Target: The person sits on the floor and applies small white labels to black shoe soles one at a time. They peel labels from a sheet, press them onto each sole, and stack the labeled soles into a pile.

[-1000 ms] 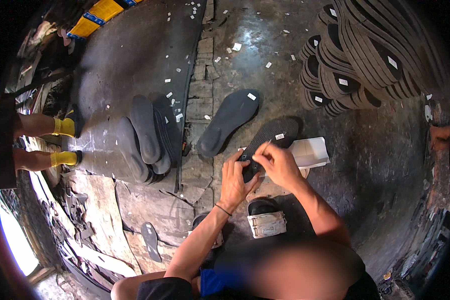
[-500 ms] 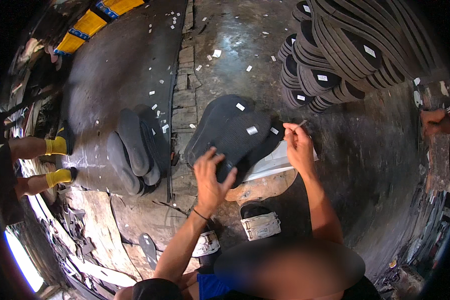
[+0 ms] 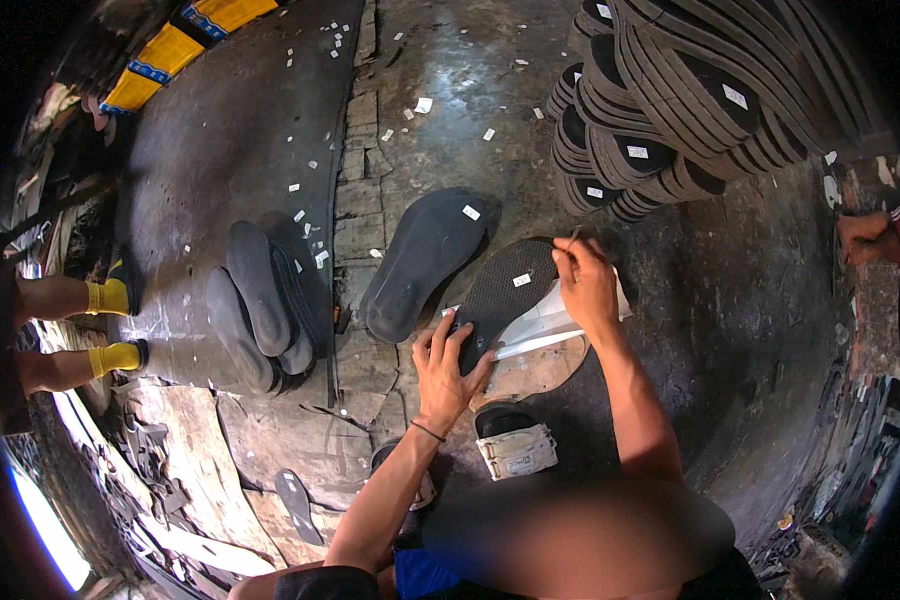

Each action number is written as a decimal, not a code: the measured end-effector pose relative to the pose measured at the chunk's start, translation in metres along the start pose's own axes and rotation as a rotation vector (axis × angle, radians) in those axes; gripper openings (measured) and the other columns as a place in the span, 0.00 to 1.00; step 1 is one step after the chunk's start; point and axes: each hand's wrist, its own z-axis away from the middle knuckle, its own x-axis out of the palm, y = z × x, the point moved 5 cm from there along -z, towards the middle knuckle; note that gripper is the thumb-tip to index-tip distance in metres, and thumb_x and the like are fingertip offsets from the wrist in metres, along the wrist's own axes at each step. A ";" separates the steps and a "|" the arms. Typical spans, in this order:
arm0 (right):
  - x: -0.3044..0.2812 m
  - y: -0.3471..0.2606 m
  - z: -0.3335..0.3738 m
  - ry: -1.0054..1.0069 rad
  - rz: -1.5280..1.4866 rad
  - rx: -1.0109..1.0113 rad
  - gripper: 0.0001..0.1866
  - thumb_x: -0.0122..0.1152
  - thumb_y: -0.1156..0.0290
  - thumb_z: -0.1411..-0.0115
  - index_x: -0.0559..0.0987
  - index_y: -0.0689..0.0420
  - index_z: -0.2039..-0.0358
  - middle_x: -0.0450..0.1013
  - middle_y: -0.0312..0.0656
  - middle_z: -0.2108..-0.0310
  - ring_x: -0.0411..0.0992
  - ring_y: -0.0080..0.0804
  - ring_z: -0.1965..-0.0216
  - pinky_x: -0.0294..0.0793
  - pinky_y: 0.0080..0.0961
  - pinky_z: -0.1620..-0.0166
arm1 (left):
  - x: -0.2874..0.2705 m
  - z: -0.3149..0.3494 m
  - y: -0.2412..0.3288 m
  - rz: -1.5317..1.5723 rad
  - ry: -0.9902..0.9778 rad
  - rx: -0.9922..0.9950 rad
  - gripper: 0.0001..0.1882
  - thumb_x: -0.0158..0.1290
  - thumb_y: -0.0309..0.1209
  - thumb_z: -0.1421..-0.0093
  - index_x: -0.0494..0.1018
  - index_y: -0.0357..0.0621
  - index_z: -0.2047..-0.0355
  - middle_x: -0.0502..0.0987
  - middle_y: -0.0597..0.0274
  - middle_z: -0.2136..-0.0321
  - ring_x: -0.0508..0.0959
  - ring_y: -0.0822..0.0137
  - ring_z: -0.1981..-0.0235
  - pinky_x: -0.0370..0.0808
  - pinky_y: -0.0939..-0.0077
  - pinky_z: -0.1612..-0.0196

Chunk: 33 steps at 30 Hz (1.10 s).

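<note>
A black shoe sole (image 3: 495, 300) with a textured face and a small white label lies slanted before me. My left hand (image 3: 448, 365) grips its near, narrow end, thumb on one side and fingers on the other. At its far, wide end is my right hand (image 3: 585, 285), pinching a thin stick-like thing (image 3: 575, 233) whose kind I cannot make out. White paper sheets (image 3: 545, 325) lie partly under the sole, over a rounded wooden board (image 3: 535, 375). Just left of it rests a smoother black sole (image 3: 420, 265) with a white label at its wide end.
Tall stacks of labelled soles (image 3: 630, 150) stand at the far right. A small pile of soles (image 3: 260, 300) lies to the left. Paper bits dot the dark floor (image 3: 450, 150). Another person's yellow-socked feet (image 3: 115, 297) are at the left edge; my strapped footwear (image 3: 517, 450) is below.
The textured sole has come away from the smoother one, toward the right and nearer me. My left hand has moved right and closed on it; my right hand has come to its wide end.
</note>
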 end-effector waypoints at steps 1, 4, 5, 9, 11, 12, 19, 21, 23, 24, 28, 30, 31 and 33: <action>-0.003 -0.007 0.000 0.084 -0.011 -0.078 0.09 0.65 0.71 0.32 0.82 0.61 0.55 0.81 0.43 0.62 0.80 0.26 0.66 0.79 0.24 0.63 | 0.000 0.000 0.000 -0.004 0.003 0.003 0.32 0.73 0.39 0.47 0.74 0.44 0.45 0.68 0.50 0.34 0.66 0.44 0.38 0.65 0.48 0.35; 0.016 -0.013 0.002 -0.144 -0.197 0.090 0.06 0.66 0.71 0.33 0.81 0.60 0.61 0.79 0.38 0.69 0.76 0.20 0.70 0.73 0.22 0.68 | 0.002 -0.001 -0.001 0.003 0.009 0.019 0.32 0.73 0.39 0.47 0.74 0.44 0.45 0.67 0.49 0.35 0.66 0.44 0.38 0.66 0.49 0.35; 0.015 -0.019 0.002 -0.100 -0.179 0.063 0.06 0.67 0.71 0.33 0.80 0.60 0.61 0.79 0.36 0.71 0.74 0.19 0.71 0.72 0.22 0.68 | 0.002 -0.002 -0.001 0.009 0.027 0.036 0.32 0.73 0.39 0.47 0.74 0.44 0.45 0.67 0.48 0.35 0.67 0.43 0.38 0.66 0.49 0.35; 0.022 -0.032 0.003 -0.104 -0.159 0.032 0.07 0.66 0.70 0.33 0.79 0.59 0.62 0.78 0.38 0.74 0.75 0.24 0.73 0.73 0.25 0.68 | 0.003 -0.002 -0.006 0.081 0.026 0.006 0.32 0.72 0.38 0.47 0.72 0.42 0.45 0.67 0.46 0.36 0.68 0.42 0.38 0.66 0.49 0.35; 0.025 -0.028 0.001 -0.145 -0.171 0.057 0.06 0.65 0.69 0.32 0.79 0.58 0.62 0.79 0.43 0.72 0.78 0.34 0.72 0.75 0.31 0.67 | 0.005 -0.001 -0.007 0.108 0.020 0.005 0.31 0.71 0.37 0.46 0.71 0.41 0.45 0.67 0.44 0.36 0.68 0.41 0.38 0.66 0.48 0.35; 0.022 -0.025 0.000 -0.099 -0.118 0.044 0.06 0.64 0.70 0.32 0.78 0.58 0.61 0.79 0.44 0.72 0.78 0.35 0.72 0.75 0.32 0.67 | 0.005 0.000 -0.007 0.106 0.012 0.002 0.32 0.72 0.37 0.46 0.71 0.40 0.45 0.67 0.44 0.36 0.68 0.41 0.38 0.66 0.48 0.35; 0.020 -0.010 -0.003 -0.177 -0.138 0.007 0.06 0.65 0.71 0.32 0.78 0.60 0.62 0.76 0.37 0.77 0.69 0.22 0.77 0.70 0.25 0.71 | 0.005 0.000 -0.006 0.094 0.011 -0.002 0.33 0.74 0.37 0.48 0.71 0.38 0.47 0.66 0.45 0.36 0.67 0.42 0.38 0.67 0.50 0.36; 0.021 -0.016 -0.003 -0.213 -0.117 0.017 0.06 0.65 0.71 0.33 0.78 0.59 0.62 0.76 0.36 0.77 0.68 0.20 0.77 0.68 0.25 0.72 | 0.005 -0.001 -0.006 0.092 0.013 0.009 0.33 0.73 0.37 0.48 0.71 0.38 0.47 0.66 0.44 0.36 0.68 0.42 0.38 0.67 0.49 0.36; 0.025 -0.028 -0.001 -0.190 -0.215 0.009 0.06 0.66 0.70 0.32 0.79 0.59 0.62 0.77 0.36 0.76 0.71 0.19 0.76 0.71 0.22 0.70 | 0.006 -0.001 -0.008 0.107 0.010 -0.001 0.34 0.74 0.37 0.48 0.70 0.38 0.47 0.67 0.44 0.36 0.68 0.42 0.38 0.67 0.49 0.36; 0.029 -0.036 0.005 -0.146 -0.317 0.018 0.07 0.66 0.70 0.32 0.79 0.60 0.62 0.77 0.35 0.76 0.71 0.19 0.75 0.72 0.21 0.69 | 0.007 0.000 -0.009 0.116 0.005 -0.007 0.34 0.74 0.37 0.48 0.70 0.38 0.47 0.67 0.43 0.36 0.68 0.42 0.38 0.67 0.49 0.36; 0.077 -0.066 0.040 -0.435 -0.385 0.044 0.06 0.65 0.72 0.32 0.80 0.61 0.62 0.81 0.38 0.71 0.77 0.20 0.70 0.76 0.22 0.66 | 0.009 0.002 -0.012 0.155 0.022 0.016 0.34 0.74 0.36 0.49 0.67 0.39 0.49 0.67 0.42 0.37 0.69 0.41 0.40 0.67 0.47 0.37; 0.089 -0.079 0.048 -0.451 -0.248 -0.146 0.06 0.66 0.72 0.33 0.80 0.62 0.62 0.81 0.39 0.71 0.76 0.20 0.72 0.75 0.22 0.68 | 0.010 0.002 -0.014 0.192 0.020 0.017 0.34 0.74 0.34 0.50 0.67 0.38 0.49 0.67 0.42 0.37 0.69 0.40 0.41 0.66 0.47 0.38; 0.088 -0.087 0.050 -0.393 -0.171 -0.319 0.06 0.66 0.72 0.33 0.80 0.62 0.62 0.81 0.40 0.71 0.76 0.19 0.73 0.75 0.22 0.69 | 0.010 0.001 -0.014 0.187 0.022 0.029 0.34 0.74 0.34 0.50 0.67 0.38 0.49 0.67 0.42 0.37 0.69 0.40 0.41 0.67 0.47 0.39; 0.086 -0.085 0.049 -0.393 -0.171 -0.330 0.07 0.66 0.71 0.34 0.80 0.62 0.62 0.82 0.42 0.71 0.78 0.26 0.72 0.76 0.26 0.68 | 0.009 0.000 -0.014 0.195 0.033 0.065 0.33 0.73 0.33 0.50 0.66 0.38 0.50 0.67 0.41 0.37 0.70 0.40 0.42 0.67 0.47 0.40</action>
